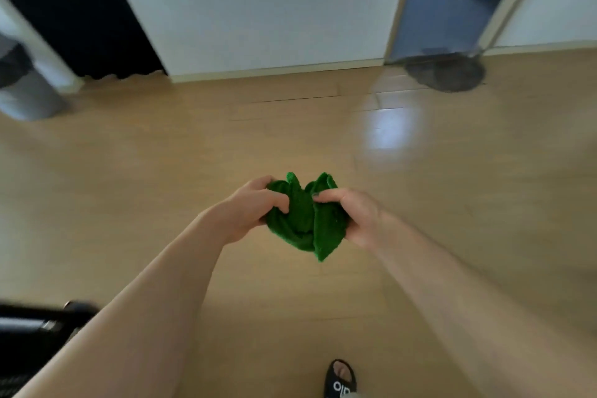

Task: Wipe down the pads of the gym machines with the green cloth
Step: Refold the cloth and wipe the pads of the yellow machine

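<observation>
Head view: both hands (pixel 303 213) clutch the green cloth (pixel 302 220); sandal (pixel 340 380) lettering illegible.

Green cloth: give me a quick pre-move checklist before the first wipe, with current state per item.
1. Bunched green terry cloth in hand: ok, held up over the light wooden floor.
2. Left hand grip: ok, fingers curled into the cloth's left side.
3. Right hand grip: ok, fingers pinching its right side.
4. Cloth spread flat for wiping: not ok, it is crumpled in folds.
5. Machine pad within reach: cannot tell, only a blurred black machine part shows at lower left.
6. Footing: ok, black open-toed slipper on bare floor.
</observation>
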